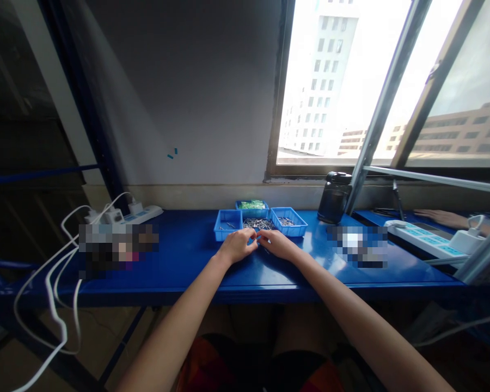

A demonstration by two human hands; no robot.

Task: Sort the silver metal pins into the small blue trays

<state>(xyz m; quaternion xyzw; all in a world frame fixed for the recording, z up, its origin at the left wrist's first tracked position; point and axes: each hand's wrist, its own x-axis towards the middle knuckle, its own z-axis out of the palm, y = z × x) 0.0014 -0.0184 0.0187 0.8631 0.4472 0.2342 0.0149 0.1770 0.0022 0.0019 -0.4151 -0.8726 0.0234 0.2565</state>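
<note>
My left hand [237, 244] and my right hand [275, 243] rest side by side on the blue bench [188, 261], fingertips meeting just in front of a blue tray of small metal pins [258, 223]. Both hands have their fingers curled into a pinch; whatever they hold is too small to make out. A blue tray [227, 224] with a few pins sits to the left, another blue tray [288, 221] to the right. Behind them stands a tray of green parts [252, 205].
A dark jar [334, 197] stands right of the trays by the window. White power strips lie at the left [135, 214] and right [427, 241], with white cables hanging off the left edge. Another person's hand [441, 218] rests on the neighbouring bench at far right.
</note>
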